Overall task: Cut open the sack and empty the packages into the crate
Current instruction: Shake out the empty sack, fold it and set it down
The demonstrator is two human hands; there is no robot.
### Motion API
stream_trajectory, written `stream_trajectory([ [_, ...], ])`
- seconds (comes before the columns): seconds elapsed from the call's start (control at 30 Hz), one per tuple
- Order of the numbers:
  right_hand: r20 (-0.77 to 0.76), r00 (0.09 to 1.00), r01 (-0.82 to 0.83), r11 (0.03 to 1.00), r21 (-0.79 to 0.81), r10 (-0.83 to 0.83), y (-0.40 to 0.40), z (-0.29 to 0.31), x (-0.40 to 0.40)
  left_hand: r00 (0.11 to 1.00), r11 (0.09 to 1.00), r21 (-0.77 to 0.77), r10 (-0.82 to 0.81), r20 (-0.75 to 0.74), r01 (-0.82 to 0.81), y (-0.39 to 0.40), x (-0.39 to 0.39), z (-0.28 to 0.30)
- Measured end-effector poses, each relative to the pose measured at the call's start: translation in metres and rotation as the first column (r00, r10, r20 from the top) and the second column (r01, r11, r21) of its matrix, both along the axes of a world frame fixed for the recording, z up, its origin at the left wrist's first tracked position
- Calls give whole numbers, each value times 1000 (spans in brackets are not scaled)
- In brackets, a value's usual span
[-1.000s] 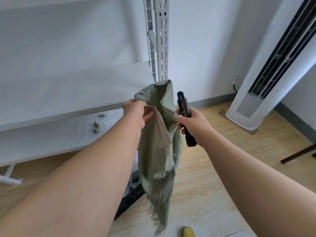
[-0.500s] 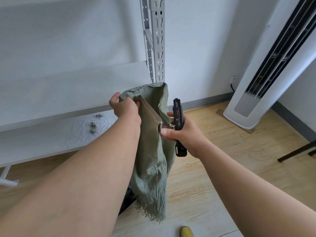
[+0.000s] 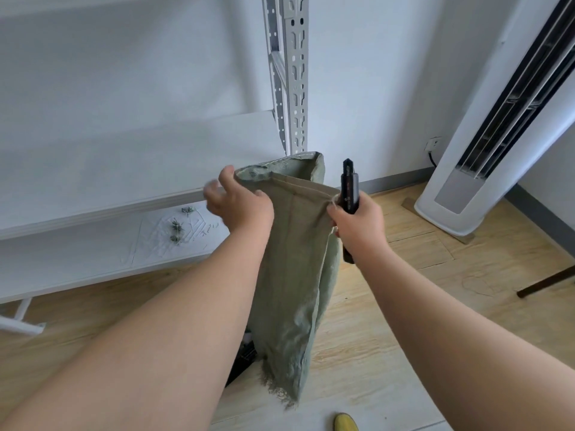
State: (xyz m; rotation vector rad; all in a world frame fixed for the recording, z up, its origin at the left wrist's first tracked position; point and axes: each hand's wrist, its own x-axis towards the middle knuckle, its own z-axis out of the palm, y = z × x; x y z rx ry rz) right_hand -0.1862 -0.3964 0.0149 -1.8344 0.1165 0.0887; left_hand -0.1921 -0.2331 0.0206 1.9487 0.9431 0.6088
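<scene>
A limp grey-green woven sack (image 3: pixel 292 269) hangs upside down in front of me, with its frayed cut end (image 3: pixel 283 396) at the bottom. My right hand (image 3: pixel 357 225) grips a black utility knife (image 3: pixel 350 188) pointing up and also pinches the sack's top right corner. My left hand (image 3: pixel 239 203) is at the top left corner, its fingers spread and blurred; I cannot see a firm hold. A sliver of the dark crate (image 3: pixel 244 357) shows below, between my left forearm and the sack. The packages are hidden.
White metal shelving (image 3: pixel 124 188) with a slotted upright (image 3: pixel 295 73) stands just behind the sack. A tall white floor air conditioner (image 3: pixel 485 150) stands at the right on the wooden floor. A dark furniture leg (image 3: pixel 547 281) is at far right and a yellow shoe tip (image 3: pixel 345 423) at the bottom.
The sack's top edge has been pulled wider and flatter between my hands. My left hand's fingers have opened from their grip. The right hand with the knife stays at the right corner.
</scene>
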Motion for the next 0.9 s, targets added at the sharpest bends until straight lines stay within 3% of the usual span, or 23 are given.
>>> stream_trajectory([
  [0.03,19,999,-44,999,-20,44,-2,2,3,997,956,284,-76,-9,75,-1,-3,0],
  [0.07,34,994,-98,994,-54,100,-4,4,6,973,849,484,-229,-27,213,-3,-5,2],
  [0.1,47,986,-155,983,-102,160,-6,7,10,908,712,587,-406,-103,385,-8,-6,6],
  [0.17,74,965,-232,953,-194,250,-7,12,14,704,484,536,-620,-347,691,-19,-3,12],
  [0.2,90,961,-240,952,-188,260,-7,14,16,628,431,474,-654,-421,767,-22,0,14],
  [0.23,97,965,-230,965,-125,242,-7,15,16,613,415,464,-646,-456,783,-23,4,17],
  [0.3,80,987,-148,983,110,140,-11,16,14,699,472,527,-578,-421,707,-21,11,20],
  [0.37,7,1000,-29,959,282,29,-17,10,10,824,615,572,-523,-219,542,-16,12,18],
  [0.43,-77,997,7,970,245,13,-23,-5,6,875,702,570,-480,-63,426,-13,10,15],
  [0.5,-126,989,-66,992,109,80,-24,-22,2,863,732,501,-502,-62,462,-19,6,14],
  [0.6,-136,990,-37,999,4,37,-22,-34,1,861,810,474,-474,183,345,-32,6,19],
  [0.67,-156,987,49,999,1,-48,-25,-36,7,855,758,503,-514,67,416,-36,6,19],
  [0.73,-160,984,81,997,-15,-82,-29,-36,13,850,754,432,-524,-59,494,-32,6,12],
  [0.9,-182,982,-38,994,107,57,-23,-42,9,848,784,340,-522,-89,519,-32,3,11],
])
